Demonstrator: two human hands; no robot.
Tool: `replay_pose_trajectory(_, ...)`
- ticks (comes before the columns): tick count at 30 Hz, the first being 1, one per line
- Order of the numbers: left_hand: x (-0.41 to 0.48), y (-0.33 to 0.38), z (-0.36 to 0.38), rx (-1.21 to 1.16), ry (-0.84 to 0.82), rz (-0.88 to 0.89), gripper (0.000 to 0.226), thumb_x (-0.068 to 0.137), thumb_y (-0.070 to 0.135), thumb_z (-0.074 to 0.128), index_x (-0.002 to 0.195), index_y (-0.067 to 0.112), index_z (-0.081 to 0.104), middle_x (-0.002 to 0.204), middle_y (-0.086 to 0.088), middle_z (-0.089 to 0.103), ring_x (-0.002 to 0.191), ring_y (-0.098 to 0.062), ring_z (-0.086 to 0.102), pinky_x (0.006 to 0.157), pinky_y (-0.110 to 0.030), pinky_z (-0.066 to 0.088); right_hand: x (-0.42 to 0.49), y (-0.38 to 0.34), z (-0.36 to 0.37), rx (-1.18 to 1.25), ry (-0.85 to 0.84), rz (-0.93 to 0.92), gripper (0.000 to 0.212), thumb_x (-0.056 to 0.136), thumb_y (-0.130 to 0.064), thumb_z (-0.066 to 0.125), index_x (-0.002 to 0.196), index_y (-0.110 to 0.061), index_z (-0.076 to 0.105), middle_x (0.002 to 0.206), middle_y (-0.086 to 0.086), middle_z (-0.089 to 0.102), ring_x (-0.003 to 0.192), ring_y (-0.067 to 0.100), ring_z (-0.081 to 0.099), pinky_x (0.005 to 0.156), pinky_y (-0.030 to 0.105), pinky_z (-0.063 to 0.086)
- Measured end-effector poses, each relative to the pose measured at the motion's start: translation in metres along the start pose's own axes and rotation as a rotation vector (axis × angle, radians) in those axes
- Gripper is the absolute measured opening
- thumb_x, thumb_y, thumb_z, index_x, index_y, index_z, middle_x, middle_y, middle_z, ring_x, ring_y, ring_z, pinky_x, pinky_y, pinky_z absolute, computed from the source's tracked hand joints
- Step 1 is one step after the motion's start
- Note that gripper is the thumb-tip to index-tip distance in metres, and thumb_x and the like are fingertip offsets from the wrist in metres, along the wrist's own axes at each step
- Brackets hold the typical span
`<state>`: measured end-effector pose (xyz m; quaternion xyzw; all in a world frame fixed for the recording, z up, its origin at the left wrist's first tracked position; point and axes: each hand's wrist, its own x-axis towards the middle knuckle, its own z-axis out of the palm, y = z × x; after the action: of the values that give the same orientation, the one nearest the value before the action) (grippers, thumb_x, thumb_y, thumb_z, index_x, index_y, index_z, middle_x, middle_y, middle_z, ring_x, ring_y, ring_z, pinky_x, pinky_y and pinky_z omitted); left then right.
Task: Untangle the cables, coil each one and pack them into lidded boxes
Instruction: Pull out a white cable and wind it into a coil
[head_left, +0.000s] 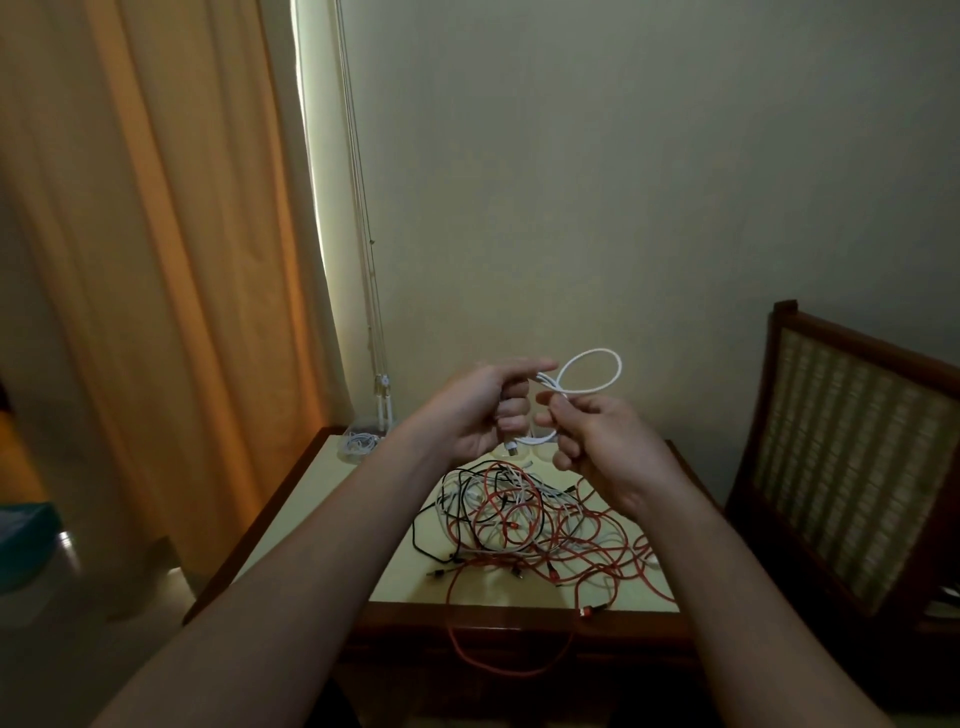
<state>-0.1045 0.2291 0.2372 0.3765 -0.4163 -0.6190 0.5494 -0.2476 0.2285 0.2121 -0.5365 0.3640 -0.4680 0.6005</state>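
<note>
Orange curtain (156, 260) at left, pale wall (623, 156), wooden-edged table (311, 483), cane-backed wooden chair (841, 467) at right

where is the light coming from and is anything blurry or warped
Head view: dim; light enters at the gap beside the curtain, which glows orange. Head view: the wide lens bows the curtain and the chair. Head view: white cable fairly sharp, lower left corner blurred.

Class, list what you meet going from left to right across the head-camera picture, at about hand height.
Curtain → clear box → left hand → right hand → chair. The white cable held by both hands overlaps them, so it is omitted.
</note>
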Motion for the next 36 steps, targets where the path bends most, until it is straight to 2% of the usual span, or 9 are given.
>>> replay_pose_trajectory(4,-0.001,-0.003,0.000,0.087,0.066,0.101,0.017,0.100,0.009,0.055,0.113,0.004,0.065,0.052,0.006,0.024,0.036,-0.003,0.021,0.032,-0.013,0.023,0.000,0.004,-0.003,-0.232,0.011,-0.115,0.018,0.105,-0.014,0.052,0.114,-0.005,0.065,0.097,0.005,0.077,0.049,0.011,0.044,0.056,0.030,0.047)
replay_pose_trajectory(8,0.002,-0.010,-0.003,0.092,0.140,0.175,0.020,0.100,0.009,0.056,0.118,0.005,0.061,0.052,0.005,0.025,0.034,-0.004,0.023,0.031,-0.015,0.031,0.000,0.007,-0.007,-0.492,0.038,-0.230,0.015,0.105,-0.019,0.054,0.108,-0.010,0.066,0.093,-0.003,0.077,0.043,0.013,0.052,0.059,0.041,0.051)
replay_pose_trajectory(11,0.007,-0.016,-0.007,0.194,0.200,0.224,0.023,0.099,0.015,0.060,0.120,0.007,0.062,0.048,0.007,0.033,0.037,-0.006,0.027,0.034,-0.019,0.026,-0.001,0.008,-0.008,-0.628,0.059,-0.263,0.013,0.104,-0.023,0.055,0.112,-0.019,0.064,0.077,-0.008,0.074,0.043,0.016,0.060,0.048,0.029,0.051)
replay_pose_trajectory(16,0.012,-0.010,-0.019,0.123,0.298,0.270,0.024,0.098,0.017,0.061,0.120,0.009,0.063,0.057,0.006,0.038,0.041,-0.007,0.029,0.036,-0.019,0.024,-0.001,0.015,-0.020,-0.733,0.062,-0.209,0.015,0.104,-0.029,0.054,0.103,-0.019,0.065,0.080,-0.010,0.077,0.045,0.010,0.061,0.044,0.019,0.046)
replay_pose_trajectory(22,0.009,0.009,-0.037,0.036,0.333,0.327,0.024,0.098,0.009,0.060,0.121,0.006,0.062,0.056,0.007,0.046,0.042,-0.005,0.027,0.036,-0.018,0.024,0.012,0.033,-0.050,-0.896,0.108,-0.218,0.015,0.103,-0.022,0.057,0.090,-0.023,0.066,0.075,-0.010,0.075,0.053,0.015,0.067,0.052,0.026,0.054)
replay_pose_trajectory(26,0.006,0.018,-0.045,-0.016,0.335,0.360,0.023,0.098,0.005,0.059,0.120,0.007,0.062,0.055,0.008,0.051,0.039,-0.004,0.027,0.034,-0.017,0.025,0.025,0.039,-0.070,-0.932,0.169,-0.263,0.017,0.102,-0.022,0.057,0.087,-0.026,0.065,0.072,-0.010,0.073,0.057,0.017,0.067,0.065,0.045,0.061)
replay_pose_trajectory(31,0.007,0.024,-0.041,-0.290,0.312,0.299,0.020,0.100,0.000,0.049,0.113,0.012,0.060,0.042,0.009,0.032,0.031,-0.001,0.019,0.030,-0.015,0.016,0.031,0.040,-0.082,-0.955,0.240,-0.382,0.020,0.101,-0.025,0.057,0.083,-0.029,0.064,0.071,-0.016,0.071,0.061,0.008,0.067,0.078,0.047,0.057)
replay_pose_trajectory(34,0.006,0.024,-0.036,-0.396,0.294,0.242,0.015,0.100,0.003,0.050,0.106,0.011,0.062,0.041,0.009,0.021,0.028,-0.004,0.016,0.029,-0.015,0.014,0.033,0.041,-0.082,-1.055,0.311,-0.453,0.018,0.099,-0.026,0.062,0.082,-0.026,0.068,0.069,-0.011,0.066,0.070,0.014,0.063,0.069,0.040,0.054)
replay_pose_trajectory(36,0.005,0.024,-0.031,-0.413,0.295,0.221,0.013,0.099,0.002,0.053,0.102,0.010,0.063,0.040,0.008,0.021,0.028,-0.005,0.016,0.029,-0.015,0.013,0.033,0.042,-0.079,-1.228,0.391,-0.579,0.013,0.096,-0.025,0.066,0.084,-0.023,0.070,0.078,-0.010,0.061,0.081,0.019,0.054,0.066,0.035,0.042)
